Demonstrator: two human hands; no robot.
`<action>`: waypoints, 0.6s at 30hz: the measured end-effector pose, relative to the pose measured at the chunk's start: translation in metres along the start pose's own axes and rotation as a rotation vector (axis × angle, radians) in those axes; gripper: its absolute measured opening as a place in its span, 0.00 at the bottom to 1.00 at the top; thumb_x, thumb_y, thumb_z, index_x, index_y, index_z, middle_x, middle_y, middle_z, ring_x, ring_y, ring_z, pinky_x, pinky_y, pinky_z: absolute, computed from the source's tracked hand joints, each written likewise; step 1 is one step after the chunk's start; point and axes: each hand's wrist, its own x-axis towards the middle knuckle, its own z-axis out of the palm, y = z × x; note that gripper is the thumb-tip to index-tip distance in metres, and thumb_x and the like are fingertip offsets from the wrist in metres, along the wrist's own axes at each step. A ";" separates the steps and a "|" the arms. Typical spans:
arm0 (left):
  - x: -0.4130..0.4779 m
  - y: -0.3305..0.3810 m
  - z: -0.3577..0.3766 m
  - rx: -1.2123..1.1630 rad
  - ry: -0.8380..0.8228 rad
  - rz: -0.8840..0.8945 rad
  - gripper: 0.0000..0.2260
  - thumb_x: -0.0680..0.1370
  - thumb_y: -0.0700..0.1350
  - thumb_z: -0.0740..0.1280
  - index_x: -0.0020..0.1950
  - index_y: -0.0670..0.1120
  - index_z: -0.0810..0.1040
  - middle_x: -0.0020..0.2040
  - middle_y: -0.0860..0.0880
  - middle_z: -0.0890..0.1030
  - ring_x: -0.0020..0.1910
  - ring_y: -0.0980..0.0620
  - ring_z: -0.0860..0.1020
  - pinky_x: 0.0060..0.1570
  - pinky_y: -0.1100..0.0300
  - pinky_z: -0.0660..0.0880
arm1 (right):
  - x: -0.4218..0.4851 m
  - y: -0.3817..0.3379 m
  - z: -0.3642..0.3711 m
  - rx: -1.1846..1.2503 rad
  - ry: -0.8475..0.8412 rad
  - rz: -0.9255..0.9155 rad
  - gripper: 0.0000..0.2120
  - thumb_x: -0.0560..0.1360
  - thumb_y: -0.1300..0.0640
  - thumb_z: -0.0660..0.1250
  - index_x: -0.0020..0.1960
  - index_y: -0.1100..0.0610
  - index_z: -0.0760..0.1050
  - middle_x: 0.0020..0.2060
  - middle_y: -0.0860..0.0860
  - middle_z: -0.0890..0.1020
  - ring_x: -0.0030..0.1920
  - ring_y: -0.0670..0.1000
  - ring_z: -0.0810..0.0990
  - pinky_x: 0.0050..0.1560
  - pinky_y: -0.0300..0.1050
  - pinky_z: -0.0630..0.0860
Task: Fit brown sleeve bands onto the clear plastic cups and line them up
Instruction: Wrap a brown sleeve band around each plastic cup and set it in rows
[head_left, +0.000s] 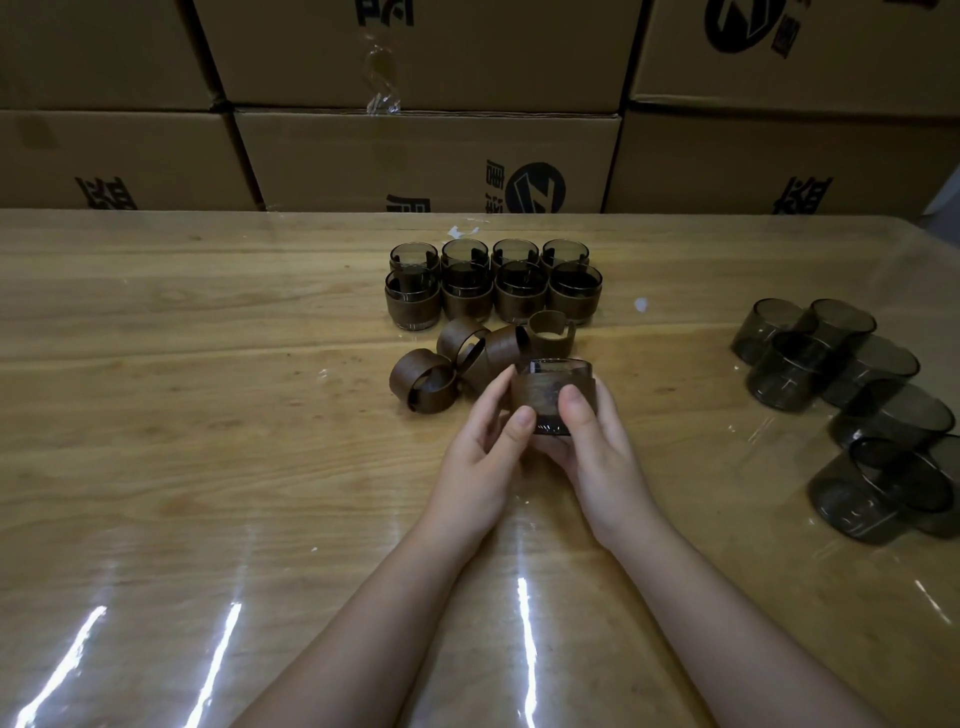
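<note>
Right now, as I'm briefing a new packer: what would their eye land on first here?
At centre, the left hand and right hand grip a smoky clear plastic cup wearing a brown wood-grain sleeve band. Just behind stand eight banded cups in two neat rows, with loose brown bands lying between. Bare smoky cups cluster at the wooden table's right.

Eight banded cups (519, 301) stand upright in two tight rows of four near the desk's (208, 415) far edge. Just in front of them, four loose brown bands (501, 345) lie jumbled, one of them upright. The left hand (483, 447) and right hand (597, 441) hold one smoky cup (545, 395) upright, a band around it. Bare cups (789, 379) lie tipped in a cluster by the right edge.
</note>
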 end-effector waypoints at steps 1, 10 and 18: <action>0.000 -0.001 -0.001 -0.002 -0.001 0.003 0.22 0.75 0.48 0.63 0.70 0.51 0.67 0.56 0.65 0.81 0.60 0.64 0.77 0.58 0.68 0.72 | 0.001 0.001 -0.001 -0.020 -0.001 -0.003 0.31 0.74 0.46 0.66 0.72 0.58 0.64 0.59 0.55 0.81 0.59 0.54 0.80 0.52 0.45 0.79; 0.002 -0.006 -0.003 0.012 0.005 -0.020 0.19 0.77 0.47 0.63 0.68 0.54 0.69 0.59 0.61 0.81 0.62 0.54 0.78 0.66 0.48 0.73 | 0.003 0.002 -0.004 -0.074 -0.007 0.003 0.32 0.73 0.47 0.65 0.73 0.58 0.63 0.61 0.59 0.79 0.61 0.58 0.79 0.58 0.58 0.78; 0.002 -0.004 -0.005 -0.012 0.048 -0.045 0.23 0.75 0.53 0.67 0.69 0.52 0.70 0.62 0.51 0.80 0.62 0.54 0.77 0.65 0.51 0.73 | 0.003 0.002 -0.003 0.001 -0.091 0.025 0.32 0.74 0.49 0.69 0.73 0.57 0.62 0.60 0.59 0.79 0.59 0.58 0.80 0.50 0.48 0.80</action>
